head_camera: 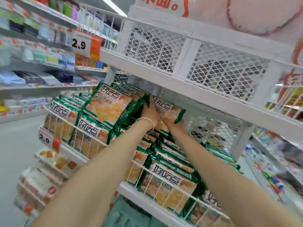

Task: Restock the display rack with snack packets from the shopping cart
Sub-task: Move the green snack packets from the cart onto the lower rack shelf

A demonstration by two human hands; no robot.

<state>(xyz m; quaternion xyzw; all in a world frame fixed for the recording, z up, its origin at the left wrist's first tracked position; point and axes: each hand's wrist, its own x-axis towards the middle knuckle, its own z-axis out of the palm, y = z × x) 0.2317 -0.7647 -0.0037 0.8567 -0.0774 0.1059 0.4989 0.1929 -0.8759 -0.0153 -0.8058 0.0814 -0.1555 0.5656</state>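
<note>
Both my arms reach up into the middle tier of the white display rack [188, 89]. My left hand [150, 114], with a bangle on its wrist, and my right hand [176, 124] together grip a green-edged snack packet [165, 106] held above the stacked packets. More of the same green packets [113, 104] are piled to the left, and several stand behind the white wire front [168, 182] of the tier. The shopping cart is out of view.
A mesh-sided upper tier [164, 48] hangs just above my hands. A 2.9 price tag [49, 140] is clipped to the wire front at left. Pale packets [49, 163] fill the lower tier. Store shelves [41, 66] run along the left aisle, more shelving [278, 153] at right.
</note>
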